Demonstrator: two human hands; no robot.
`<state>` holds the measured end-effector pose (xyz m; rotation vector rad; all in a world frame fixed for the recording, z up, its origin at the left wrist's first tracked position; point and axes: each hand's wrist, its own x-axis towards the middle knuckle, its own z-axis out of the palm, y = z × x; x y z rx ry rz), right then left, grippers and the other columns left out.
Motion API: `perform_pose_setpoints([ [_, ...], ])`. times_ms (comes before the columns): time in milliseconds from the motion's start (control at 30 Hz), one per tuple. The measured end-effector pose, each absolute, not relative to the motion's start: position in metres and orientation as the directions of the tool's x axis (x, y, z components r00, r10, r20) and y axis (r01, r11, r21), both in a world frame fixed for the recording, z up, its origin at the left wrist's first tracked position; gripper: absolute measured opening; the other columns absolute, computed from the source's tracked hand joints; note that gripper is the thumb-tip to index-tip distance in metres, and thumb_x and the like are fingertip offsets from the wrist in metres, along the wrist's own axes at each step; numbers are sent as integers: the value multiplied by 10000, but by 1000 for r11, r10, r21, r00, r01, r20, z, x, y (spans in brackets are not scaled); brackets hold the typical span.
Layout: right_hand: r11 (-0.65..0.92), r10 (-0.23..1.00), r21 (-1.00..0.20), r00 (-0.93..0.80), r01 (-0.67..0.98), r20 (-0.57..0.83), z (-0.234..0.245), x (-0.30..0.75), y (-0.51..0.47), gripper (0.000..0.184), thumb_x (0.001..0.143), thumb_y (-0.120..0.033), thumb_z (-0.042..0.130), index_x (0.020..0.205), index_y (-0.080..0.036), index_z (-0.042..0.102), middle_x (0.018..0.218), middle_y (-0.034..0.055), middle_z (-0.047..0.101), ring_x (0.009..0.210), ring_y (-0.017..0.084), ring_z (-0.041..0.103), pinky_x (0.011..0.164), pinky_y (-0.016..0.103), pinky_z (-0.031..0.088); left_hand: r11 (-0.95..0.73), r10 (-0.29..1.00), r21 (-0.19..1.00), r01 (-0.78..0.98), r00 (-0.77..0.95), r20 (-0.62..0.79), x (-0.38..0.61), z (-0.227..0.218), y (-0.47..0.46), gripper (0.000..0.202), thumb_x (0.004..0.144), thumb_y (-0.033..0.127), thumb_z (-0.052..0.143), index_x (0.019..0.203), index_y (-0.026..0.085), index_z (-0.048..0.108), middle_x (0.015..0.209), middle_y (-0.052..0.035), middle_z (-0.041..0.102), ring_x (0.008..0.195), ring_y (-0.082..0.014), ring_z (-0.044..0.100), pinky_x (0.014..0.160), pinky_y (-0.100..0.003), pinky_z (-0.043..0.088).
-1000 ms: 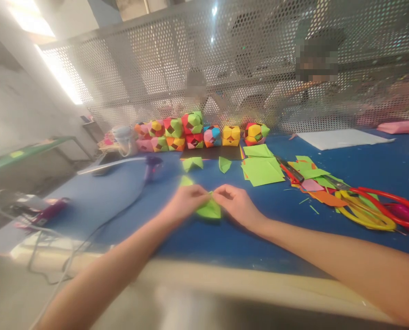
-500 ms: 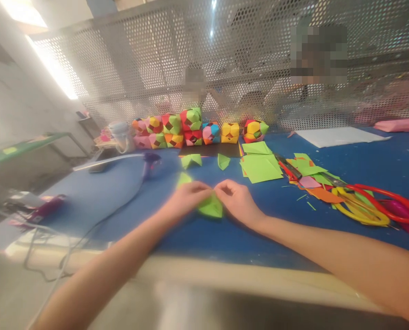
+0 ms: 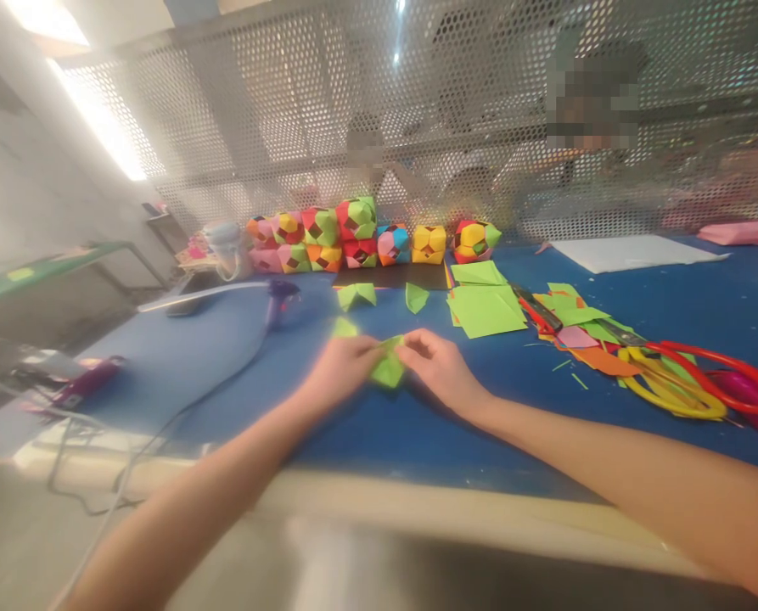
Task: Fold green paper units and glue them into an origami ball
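Note:
Between my hands, just above the blue tabletop, is a small green sheet of folded paper [image 3: 389, 370]. My left hand [image 3: 341, 367] pinches its left edge with thumb and fingers. On the other side my right hand [image 3: 440, 370] grips the right edge, its fingers curled. Folded green paper pieces lie close by: one [image 3: 356, 295] beyond my left hand, another [image 3: 417, 297] further right, and a third [image 3: 344, 327] partly behind my left hand. A stack of green paper squares [image 3: 486, 311] rests to the right of them.
Colourful folded-paper balls [image 3: 356, 222] line the back of the table before a perforated metal screen [image 3: 264, 110]. Red-handled scissors [image 3: 722, 373], yellow-handled scissors [image 3: 665, 390] and paper scraps [image 3: 579, 318] lie right. A purple glue gun [image 3: 282, 297] with its cord lies left. People are behind the screen.
The green paper between my hands has been lifted and turned, so more of its upper part shows between my fingertips. My hands have moved slightly apart. The other things stay put.

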<state>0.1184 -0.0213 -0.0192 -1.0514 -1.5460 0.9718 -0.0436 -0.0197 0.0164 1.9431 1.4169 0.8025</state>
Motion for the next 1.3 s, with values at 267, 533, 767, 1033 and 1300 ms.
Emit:
perform_pose_setpoints([
  [267,353,935,-904,-73,242,346,-22,119,-19,257,761,-384,537,606,-187,483,568,-32,479,565,111,418,528,233,356,-220,955,820,529,288,70,-44,22,-23,283,780,350,501,806,140,688,698,-7,627,649,-136,548,608,-240,426],
  [533,357,934,-906,-51,229,355,-24,119,-17,215,761,-351,531,627,-184,505,571,-37,471,563,109,419,530,229,361,-124,959,871,475,284,-19,-48,21,-17,265,793,327,487,761,129,660,739,-37,649,645,-167,647,669,-287,514],
  [767,380,925,-890,-77,250,373,-21,119,-21,206,773,-349,539,650,-185,520,594,-28,513,580,116,448,548,231,376,-114,958,887,448,287,-21,-44,18,-19,267,729,310,566,886,126,679,799,-51,659,714,-153,589,652,-269,488],
  [1033,291,949,-939,-181,182,259,-19,118,-22,258,797,-430,515,781,-179,568,711,-1,580,662,135,511,618,250,413,-183,980,846,501,163,116,-49,4,-7,249,676,204,496,832,132,675,770,-35,653,704,-150,568,627,-246,455],
  [1300,343,938,-888,-165,307,305,-25,116,-17,256,751,-365,516,576,-193,445,554,-45,436,561,108,383,543,244,335,-178,967,901,395,241,85,-44,10,-14,218,704,206,523,860,141,660,812,-48,678,767,-159,601,716,-267,482],
])
